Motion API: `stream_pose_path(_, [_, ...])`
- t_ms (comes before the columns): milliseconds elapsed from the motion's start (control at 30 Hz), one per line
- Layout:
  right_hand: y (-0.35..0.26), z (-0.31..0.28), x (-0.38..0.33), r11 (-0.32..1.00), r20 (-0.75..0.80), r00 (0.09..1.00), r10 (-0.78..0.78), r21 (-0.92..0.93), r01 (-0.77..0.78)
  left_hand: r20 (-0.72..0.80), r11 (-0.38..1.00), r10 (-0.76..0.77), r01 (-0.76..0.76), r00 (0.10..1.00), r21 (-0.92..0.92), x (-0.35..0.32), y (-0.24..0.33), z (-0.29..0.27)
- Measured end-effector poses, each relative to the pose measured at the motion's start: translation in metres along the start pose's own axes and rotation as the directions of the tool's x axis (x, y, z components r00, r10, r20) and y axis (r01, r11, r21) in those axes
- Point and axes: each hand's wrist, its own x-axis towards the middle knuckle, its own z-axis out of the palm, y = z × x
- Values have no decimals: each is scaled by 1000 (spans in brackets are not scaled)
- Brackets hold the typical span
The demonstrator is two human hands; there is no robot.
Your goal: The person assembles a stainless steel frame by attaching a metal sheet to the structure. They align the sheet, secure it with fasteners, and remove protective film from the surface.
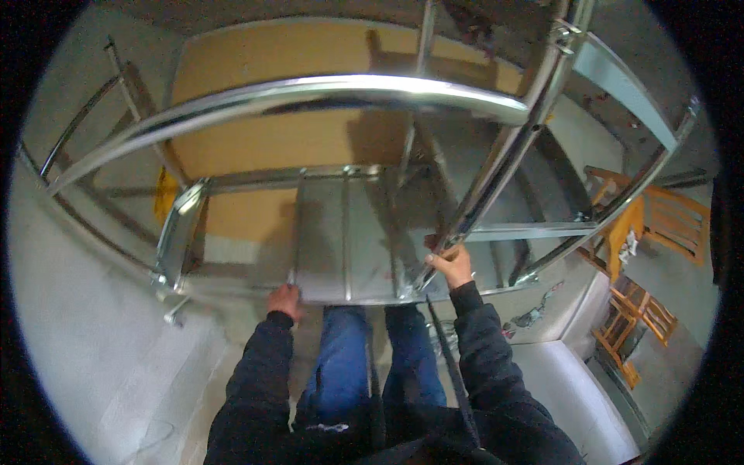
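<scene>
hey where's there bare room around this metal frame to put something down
Bare grey floor lies left of the metal frame, and the pale ledge at lower right. It is crowded between the left hand and right hand, and near the wooden chairs.

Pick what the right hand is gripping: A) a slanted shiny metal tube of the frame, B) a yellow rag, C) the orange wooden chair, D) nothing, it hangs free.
A: the right hand is closed around the lower end of a slanted polished metal tube of the frame, while the orange wooden chair stands apart at the right.
</scene>
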Motion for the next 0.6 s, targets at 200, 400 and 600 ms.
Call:
stream_pose_path(200, [-53, -13, 10, 979, 152, 987, 53, -202, -21, 56, 981, -186, 181, 981, 76, 8, -2, 13])
stream_pose_path(400, [-63, -7, 8, 996, 106, 991, 81, -35, -78, -151, 982, -129, 148, 980, 121, -8, -26, 50])
stream_pose_path(600, [-77, -9, 9, 992, 104, 991, 80, -101, -69, -43, 992, -75, 79, 996, 95, -15, -38, 13])
